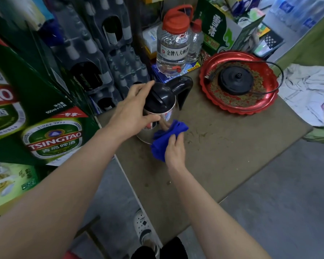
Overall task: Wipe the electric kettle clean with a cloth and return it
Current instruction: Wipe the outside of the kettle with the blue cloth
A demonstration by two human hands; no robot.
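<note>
Blue cloth (165, 141) bunched up in my right hand (174, 153), and I'm pressing it against the lower side of the kettle (158, 107), down on the shiny steel part near the bottom. My left hand (132, 112) has the upper body: thumb on the side facing me, fingers curled up by the black lid, a firm grip so it doesn't slide around. The right grip is narrow, closed tight on the wad of cloth.

The kettle's sitting on the table (223, 157), toward the left edge next to the beer boxes (51, 135). Its black base (237, 81) is off to the right in a red tray (238, 107), well apart from the kettle, cord looping off the tray's rim.

So I'd say I'm mid-wipe, nowhere near the put-it-back part yet. Next I probably need to work the cloth around the body, which means turning the kettle with my left hand so the far side and the handle (183, 90) come round. Lid likely wants a pass too. Then it's a lift over to the base, lining it up with the middle connector.
</note>
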